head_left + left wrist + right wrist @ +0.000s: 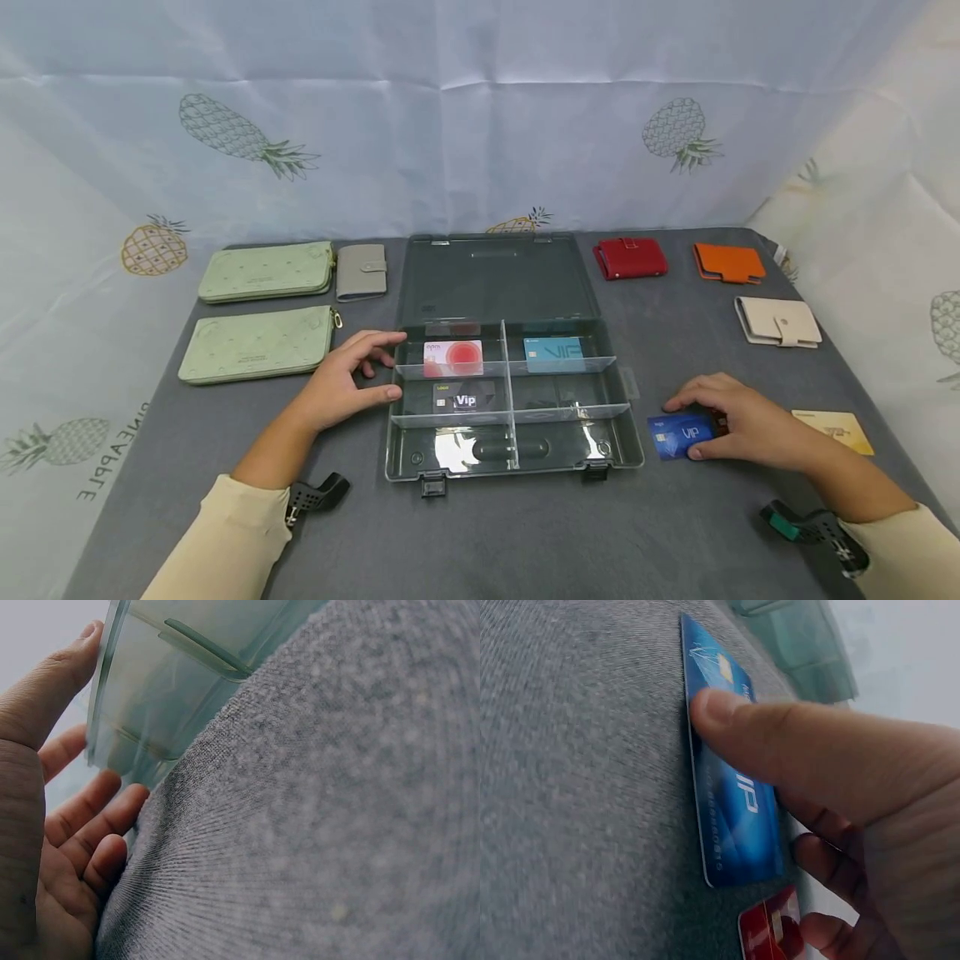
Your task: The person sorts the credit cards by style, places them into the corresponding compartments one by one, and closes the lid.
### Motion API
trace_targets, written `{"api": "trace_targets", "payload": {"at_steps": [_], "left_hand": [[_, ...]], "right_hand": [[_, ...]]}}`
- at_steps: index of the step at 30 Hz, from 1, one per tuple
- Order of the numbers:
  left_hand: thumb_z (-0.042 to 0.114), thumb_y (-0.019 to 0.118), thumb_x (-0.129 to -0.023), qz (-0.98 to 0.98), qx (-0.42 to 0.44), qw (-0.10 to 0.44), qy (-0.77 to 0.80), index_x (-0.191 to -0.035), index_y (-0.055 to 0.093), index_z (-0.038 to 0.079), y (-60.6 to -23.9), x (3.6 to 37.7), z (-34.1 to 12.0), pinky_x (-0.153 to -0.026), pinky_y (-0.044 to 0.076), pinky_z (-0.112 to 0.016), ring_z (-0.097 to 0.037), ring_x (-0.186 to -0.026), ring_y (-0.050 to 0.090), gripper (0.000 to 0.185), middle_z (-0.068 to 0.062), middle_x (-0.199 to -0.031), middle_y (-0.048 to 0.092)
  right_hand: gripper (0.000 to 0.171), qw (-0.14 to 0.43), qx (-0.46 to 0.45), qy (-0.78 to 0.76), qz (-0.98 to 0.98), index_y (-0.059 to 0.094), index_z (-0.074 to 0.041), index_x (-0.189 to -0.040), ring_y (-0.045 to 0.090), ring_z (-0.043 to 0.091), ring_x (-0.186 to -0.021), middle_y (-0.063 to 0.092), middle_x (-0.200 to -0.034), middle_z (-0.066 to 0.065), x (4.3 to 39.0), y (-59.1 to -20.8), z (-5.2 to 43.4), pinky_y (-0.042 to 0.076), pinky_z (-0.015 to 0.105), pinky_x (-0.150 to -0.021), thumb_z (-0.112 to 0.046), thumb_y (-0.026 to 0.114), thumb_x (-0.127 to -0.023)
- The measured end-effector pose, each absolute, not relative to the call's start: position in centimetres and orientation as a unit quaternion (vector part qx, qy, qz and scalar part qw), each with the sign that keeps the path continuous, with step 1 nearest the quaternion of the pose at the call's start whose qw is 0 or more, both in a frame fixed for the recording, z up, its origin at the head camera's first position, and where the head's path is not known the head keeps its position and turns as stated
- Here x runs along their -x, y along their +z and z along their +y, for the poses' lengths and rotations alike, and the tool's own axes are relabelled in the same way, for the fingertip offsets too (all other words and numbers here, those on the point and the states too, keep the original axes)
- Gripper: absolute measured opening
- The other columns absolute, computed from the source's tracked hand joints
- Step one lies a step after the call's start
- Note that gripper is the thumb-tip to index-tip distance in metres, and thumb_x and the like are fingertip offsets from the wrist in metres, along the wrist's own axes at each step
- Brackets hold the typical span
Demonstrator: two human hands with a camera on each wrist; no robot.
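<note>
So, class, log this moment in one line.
left hand: touching translucent grey plastic box | right hand: holding blue rectangular card | card: outside box

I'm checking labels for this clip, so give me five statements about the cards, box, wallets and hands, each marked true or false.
1. The right hand touches the blue card. True.
2. The pink card lies in the row of the box nearest the person. False: the pink card is in the farthest row, on the left.
3. The lid of the box is open. True.
4. The gold card lies inside the box. False: the gold card is outside it, on the table, by the right forearm.
5. The red wallet lies to the left of the box. False: the red wallet is to the right of the lid.
</note>
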State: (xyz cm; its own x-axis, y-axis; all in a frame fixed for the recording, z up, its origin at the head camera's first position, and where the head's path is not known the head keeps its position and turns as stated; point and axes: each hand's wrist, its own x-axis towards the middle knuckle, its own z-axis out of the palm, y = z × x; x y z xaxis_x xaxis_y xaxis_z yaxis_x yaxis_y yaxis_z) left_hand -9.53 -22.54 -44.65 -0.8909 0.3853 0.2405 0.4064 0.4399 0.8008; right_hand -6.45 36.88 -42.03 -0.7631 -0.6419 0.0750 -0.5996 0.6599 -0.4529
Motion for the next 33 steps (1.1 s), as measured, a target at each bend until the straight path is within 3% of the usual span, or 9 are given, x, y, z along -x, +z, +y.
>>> {"api": "trace_targets", "payload": {"at_steps": [9, 17, 24, 29, 33], "left_hand": [[0.014, 0.091, -0.084, -0.848, 0.234, 0.003, -0.476, -0.149, 0.063, 0.017, -44.5, 9.6, -22.4, -0.081, 0.046, -0.031, -0.021, -0.104, 0.065, 0.071, -0.006, -0.135, 0.063], [0.014, 0.091, -0.084, -0.847, 0.239, 0.004, -0.475, -0.149, 0.062, 0.015, -44.4, 9.6, -22.4, -0.082, 0.047, -0.031, -0.022, -0.104, 0.065, 0.071, -0.007, -0.136, 0.063], [0.014, 0.091, -0.084, -0.847, 0.239, 0.007, -0.475, -0.149, 0.062, 0.015, -44.6, 9.6, -22.6, -0.081, 0.047, -0.031, -0.022, -0.104, 0.065, 0.071, -0.007, -0.135, 0.063], [0.016, 0.090, -0.086, -0.849, 0.239, 0.010, -0.471, -0.149, 0.062, 0.016, -44.7, 9.6, -22.7, -0.082, 0.047, -0.030, -0.020, -0.104, 0.065, 0.070, -0.006, -0.134, 0.063], [0.016, 0.090, -0.086, -0.853, 0.234, 0.007, -0.466, -0.150, 0.062, 0.017, -44.8, 9.6, -22.7, -0.082, 0.047, -0.030, -0.019, -0.104, 0.065, 0.069, -0.004, -0.135, 0.063]], "right_hand": [[0.055, 0.054, 0.353, -0.230, 0.905, 0.069, -0.030, -0.110, 0.052, 0.004, -0.095, 0.065, -0.109, -0.018, 7.1, -41.5, 36.0, 0.045, 0.025, -0.078, -0.022, 0.103, -0.069], [0.030, 0.142, 0.346, -0.298, 0.878, 0.065, -0.023, -0.108, 0.056, 0.004, -0.078, 0.061, -0.095, -0.014, 7.8, -39.9, 35.9, 0.047, 0.024, -0.062, -0.003, 0.082, -0.093], [0.027, 0.212, 0.357, -0.324, 0.850, 0.068, -0.023, -0.111, 0.062, 0.011, -0.084, 0.068, -0.097, -0.008, 9.7, -37.0, 36.4, 0.051, 0.026, -0.069, 0.002, 0.068, -0.102], [0.025, 0.223, 0.349, -0.340, 0.844, 0.069, -0.021, -0.113, 0.062, 0.016, -0.084, 0.067, -0.094, -0.004, 11.4, -34.6, 35.3, 0.050, 0.030, -0.066, 0.002, 0.066, -0.104], [0.020, 0.217, 0.325, -0.347, 0.852, 0.070, -0.020, -0.111, 0.063, 0.019, -0.087, 0.069, -0.097, -0.002, 12.4, -33.1, 32.9, 0.053, 0.030, -0.072, -0.002, 0.068, -0.104]]}}
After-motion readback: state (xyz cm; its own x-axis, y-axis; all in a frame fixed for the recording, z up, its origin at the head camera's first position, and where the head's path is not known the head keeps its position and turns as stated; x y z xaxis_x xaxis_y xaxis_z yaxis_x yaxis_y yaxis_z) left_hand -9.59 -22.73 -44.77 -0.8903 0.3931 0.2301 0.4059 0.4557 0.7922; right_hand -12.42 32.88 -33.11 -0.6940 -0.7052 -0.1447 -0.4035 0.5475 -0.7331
